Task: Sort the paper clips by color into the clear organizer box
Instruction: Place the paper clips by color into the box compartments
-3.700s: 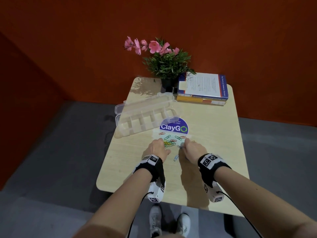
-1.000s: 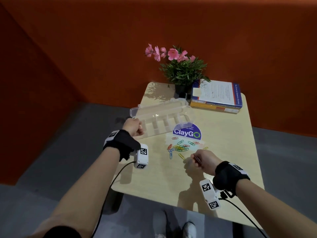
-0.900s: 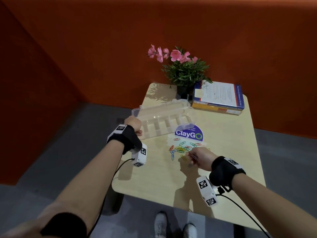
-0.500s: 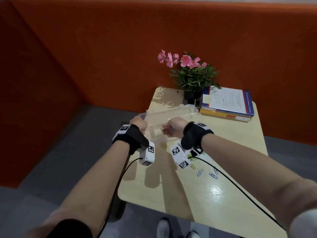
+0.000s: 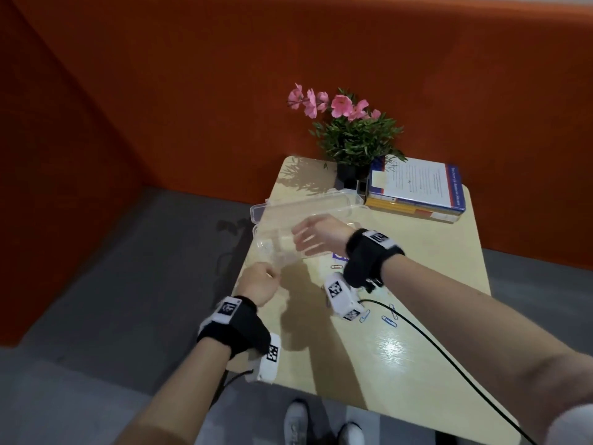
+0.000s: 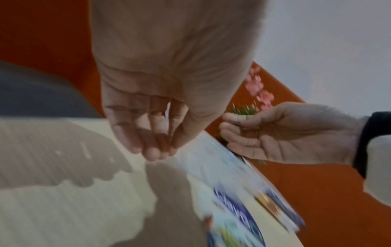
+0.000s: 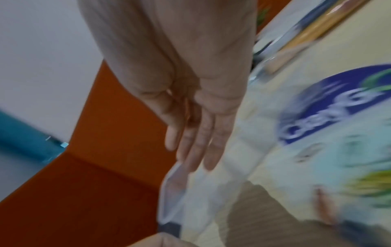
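Observation:
The clear organizer box (image 5: 276, 249) lies open on the table's far left part, its lid (image 5: 305, 200) tipped back. My right hand (image 5: 300, 242) hovers over the box's left end with fingers straight and empty; the right wrist view shows the same hand (image 7: 190, 158) above the box's edge (image 7: 173, 192). My left hand (image 5: 266, 277) is beside the box's near corner, fingers together, holding nothing (image 6: 154, 150). Two blue paper clips (image 5: 389, 321) lie near my right wrist. My right forearm hides most of the clip pile in the head view; it shows as a blur (image 7: 370, 183).
A potted plant with pink flowers (image 5: 353, 136) and a stack of books (image 5: 417, 191) stand at the table's back edge. A blue ClayGo sticker (image 7: 338, 108) lies under the clips. The light wooden table (image 5: 401, 364) is small, with grey floor on every side.
My right hand went from the clip pile, pinching a clip, across to the box and its fingers have opened. My left hand has drawn back from the box's left end toward me.

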`<state>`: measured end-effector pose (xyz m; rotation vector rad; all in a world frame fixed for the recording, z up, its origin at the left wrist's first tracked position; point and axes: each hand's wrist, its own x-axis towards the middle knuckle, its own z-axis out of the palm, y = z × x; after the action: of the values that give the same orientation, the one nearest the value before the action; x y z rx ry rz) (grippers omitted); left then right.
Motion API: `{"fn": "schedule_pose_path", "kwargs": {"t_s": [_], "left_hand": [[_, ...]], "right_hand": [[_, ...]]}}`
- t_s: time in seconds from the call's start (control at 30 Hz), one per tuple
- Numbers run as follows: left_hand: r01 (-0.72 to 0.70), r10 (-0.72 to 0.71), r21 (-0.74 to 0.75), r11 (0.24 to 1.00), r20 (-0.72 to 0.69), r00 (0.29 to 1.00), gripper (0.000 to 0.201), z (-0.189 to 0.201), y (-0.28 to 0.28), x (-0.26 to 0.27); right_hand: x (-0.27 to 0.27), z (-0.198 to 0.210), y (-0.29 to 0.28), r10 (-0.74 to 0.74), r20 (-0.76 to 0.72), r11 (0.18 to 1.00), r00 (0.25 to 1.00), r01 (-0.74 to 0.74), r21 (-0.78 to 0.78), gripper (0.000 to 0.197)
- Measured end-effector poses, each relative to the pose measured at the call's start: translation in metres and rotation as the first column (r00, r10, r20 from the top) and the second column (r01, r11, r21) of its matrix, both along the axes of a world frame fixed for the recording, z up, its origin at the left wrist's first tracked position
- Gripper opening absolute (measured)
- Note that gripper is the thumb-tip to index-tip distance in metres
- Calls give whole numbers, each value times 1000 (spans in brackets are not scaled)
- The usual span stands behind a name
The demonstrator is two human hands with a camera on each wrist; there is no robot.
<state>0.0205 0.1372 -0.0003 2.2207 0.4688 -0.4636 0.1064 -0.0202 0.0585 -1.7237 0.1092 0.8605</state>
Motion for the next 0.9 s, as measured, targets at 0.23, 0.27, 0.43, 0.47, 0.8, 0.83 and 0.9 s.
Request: {"fn": "schedule_pose_path", "kwargs": {"t_s": [0.23, 0.27, 0.43, 0.47, 0.8, 0.83, 0.9], "left_hand": [[263, -257, 139, 955, -57, 965, 19, -25, -79, 7], [290, -284, 177, 941, -60, 957, 23, -27, -86, 8], [353, -363, 309, 883, -25, 931, 22, -37, -98, 12], [350, -361, 308, 884, -23, 932, 20, -38, -98, 11], [301, -323, 271, 914, 40, 945, 12, -47, -89, 0], [306, -333, 271, 913, 57, 941, 9, -47, -91, 0], [325, -360, 275, 905, 85, 929, 6, -46, -96, 1]], "right_hand": [[-50, -54, -87, 165, 120, 791, 979, -59, -609, 23], [-58, -63, -90, 199, 153, 744, 968, -47, -667, 24], [-75, -85, -77, 270, 362, 767, 892, 28, -642, 29], [-73, -84, -72, 297, 365, 763, 883, 11, -647, 29], [-71, -91, -81, 246, 319, 731, 915, 41, -681, 19], [-73, -91, -85, 189, 336, 751, 923, 85, -655, 18], [-77, -91, -94, 59, 353, 788, 934, 173, -590, 16]]}}
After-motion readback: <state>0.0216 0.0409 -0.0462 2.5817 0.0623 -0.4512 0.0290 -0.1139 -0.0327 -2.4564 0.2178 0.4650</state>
